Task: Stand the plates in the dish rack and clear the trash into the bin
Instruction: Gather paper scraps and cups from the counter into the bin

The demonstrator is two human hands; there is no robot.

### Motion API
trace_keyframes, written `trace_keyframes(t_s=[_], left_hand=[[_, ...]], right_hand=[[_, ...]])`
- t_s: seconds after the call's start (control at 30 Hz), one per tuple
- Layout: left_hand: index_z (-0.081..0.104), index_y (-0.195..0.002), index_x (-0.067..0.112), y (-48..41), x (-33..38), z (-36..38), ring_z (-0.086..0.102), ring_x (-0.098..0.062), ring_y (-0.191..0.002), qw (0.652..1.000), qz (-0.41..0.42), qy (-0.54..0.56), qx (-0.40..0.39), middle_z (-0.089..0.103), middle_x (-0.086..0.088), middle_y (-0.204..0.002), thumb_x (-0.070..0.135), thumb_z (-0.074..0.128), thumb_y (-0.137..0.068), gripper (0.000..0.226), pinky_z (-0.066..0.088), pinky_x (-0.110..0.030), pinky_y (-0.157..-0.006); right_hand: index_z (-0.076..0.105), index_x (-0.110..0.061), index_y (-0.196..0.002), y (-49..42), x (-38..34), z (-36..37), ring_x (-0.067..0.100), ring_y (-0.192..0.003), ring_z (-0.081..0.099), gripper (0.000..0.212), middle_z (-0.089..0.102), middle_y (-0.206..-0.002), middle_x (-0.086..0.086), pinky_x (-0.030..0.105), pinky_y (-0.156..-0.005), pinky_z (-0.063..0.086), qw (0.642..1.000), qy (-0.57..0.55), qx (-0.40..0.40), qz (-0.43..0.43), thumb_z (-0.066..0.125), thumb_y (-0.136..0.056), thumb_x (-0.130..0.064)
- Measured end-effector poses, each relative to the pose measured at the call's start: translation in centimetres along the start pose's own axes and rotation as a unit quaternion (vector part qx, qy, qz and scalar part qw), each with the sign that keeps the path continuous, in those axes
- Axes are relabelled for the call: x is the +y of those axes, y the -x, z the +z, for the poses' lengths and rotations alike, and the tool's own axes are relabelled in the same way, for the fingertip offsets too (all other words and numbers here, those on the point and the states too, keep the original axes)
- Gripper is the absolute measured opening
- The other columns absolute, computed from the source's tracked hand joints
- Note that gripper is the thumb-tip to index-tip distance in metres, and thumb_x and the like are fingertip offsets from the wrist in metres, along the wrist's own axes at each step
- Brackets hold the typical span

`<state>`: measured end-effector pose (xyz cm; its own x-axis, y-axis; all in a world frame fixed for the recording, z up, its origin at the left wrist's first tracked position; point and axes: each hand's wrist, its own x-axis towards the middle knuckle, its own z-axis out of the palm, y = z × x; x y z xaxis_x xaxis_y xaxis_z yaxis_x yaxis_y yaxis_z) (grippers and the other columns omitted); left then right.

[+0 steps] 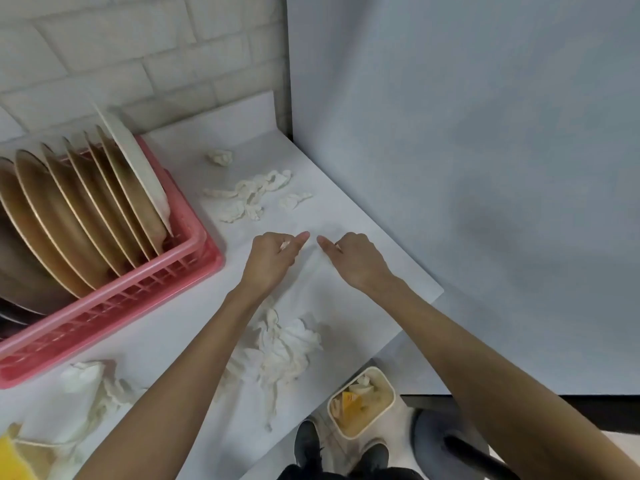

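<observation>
Several tan plates (79, 216) stand on edge in the pink dish rack (138, 299) at the left, with a white plate (138, 164) leaning at their far end. Crumpled white tissues lie on the white counter: a far ball (220, 156), a torn cluster (254, 195), a heap (284, 348) under my arms and another heap (93, 386) near the rack's front. My left hand (273, 258) is curled, index finger out, with a small white scrap pinched in it. My right hand (353, 256) is curled too, index finger pointing toward the left one. A cream bin (362, 401) sits on the floor below the counter edge.
A grey wall panel rises on the right and white brick behind the rack. A yellow wrapper (14, 459) lies at the bottom left corner. My dark shoes (308, 441) and a grey stool (446, 434) stand on the floor beside the bin.
</observation>
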<state>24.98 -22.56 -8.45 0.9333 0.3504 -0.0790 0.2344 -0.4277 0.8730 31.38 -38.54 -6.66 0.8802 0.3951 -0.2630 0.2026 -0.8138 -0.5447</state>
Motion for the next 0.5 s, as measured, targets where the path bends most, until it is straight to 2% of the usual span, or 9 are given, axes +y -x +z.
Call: trace_keyframes(t_s=[0.07, 0.13, 0.33, 0.43, 0.5], left_hand=[[0.029, -0.050, 0.013, 0.2, 0.4, 0.2, 0.025, -0.017, -0.046, 1.000, 0.007, -0.008, -0.001, 0.031, 0.000, -0.047, 0.055, 0.052, -0.094, 0.065, 0.032, -0.030, -0.058], [0.026, -0.058, 0.005, 0.7, 1.0, 0.5, 0.022, -0.019, -0.051, 1.000, 0.015, -0.013, 0.000, 0.027, -0.008, -0.055, 0.057, 0.047, -0.094, 0.067, 0.028, -0.034, -0.059], [0.025, -0.059, 0.003, 4.1, 3.4, 1.8, 0.023, -0.016, -0.053, 0.999, 0.052, 0.012, -0.007, 0.026, -0.009, -0.056, 0.040, 0.041, -0.105, 0.061, 0.023, -0.033, -0.056], [0.034, -0.064, 0.009, 6.6, 4.5, 2.9, 0.029, -0.012, -0.053, 0.995, 0.093, 0.021, -0.032, 0.033, -0.002, -0.057, 0.024, 0.039, -0.106, 0.045, 0.027, -0.030, -0.055], [0.049, -0.079, 0.012, 8.4, 4.8, 3.8, 0.036, -0.011, -0.052, 0.993, 0.109, 0.015, -0.051, 0.040, 0.002, -0.057, 0.016, 0.038, -0.104, 0.028, 0.033, -0.030, -0.055]], right_hand=[[0.037, -0.014, -0.052, 1.2, -0.1, -0.4, 0.020, -0.052, 0.047, 0.064, 0.046, -0.054, 0.001, 0.032, -0.059, 0.039, 0.999, 0.031, 0.011, 0.004, 0.031, -0.101, -0.056], [0.036, -0.014, -0.052, 2.3, 0.2, -0.6, 0.019, -0.050, 0.045, 0.063, 0.044, -0.053, 0.001, 0.032, -0.058, 0.038, 0.999, 0.038, 0.015, 0.002, 0.028, -0.103, -0.050], [0.035, -0.011, -0.055, 6.3, 1.7, -1.0, 0.017, -0.048, 0.039, 0.057, 0.040, -0.053, 0.003, 0.030, -0.049, 0.029, 0.999, 0.003, 0.042, -0.020, 0.030, -0.106, -0.036], [0.045, -0.010, -0.063, 9.3, 2.9, -1.1, 0.023, -0.056, 0.046, 0.051, 0.049, -0.060, 0.005, 0.033, -0.059, 0.038, 0.998, -0.023, 0.051, -0.020, 0.033, -0.106, -0.033], [0.048, -0.008, -0.063, 11.7, 3.9, -1.5, 0.022, -0.055, 0.046, 0.051, 0.050, -0.059, 0.004, 0.035, -0.061, 0.040, 0.998, -0.045, 0.053, -0.014, 0.036, -0.105, -0.034]])
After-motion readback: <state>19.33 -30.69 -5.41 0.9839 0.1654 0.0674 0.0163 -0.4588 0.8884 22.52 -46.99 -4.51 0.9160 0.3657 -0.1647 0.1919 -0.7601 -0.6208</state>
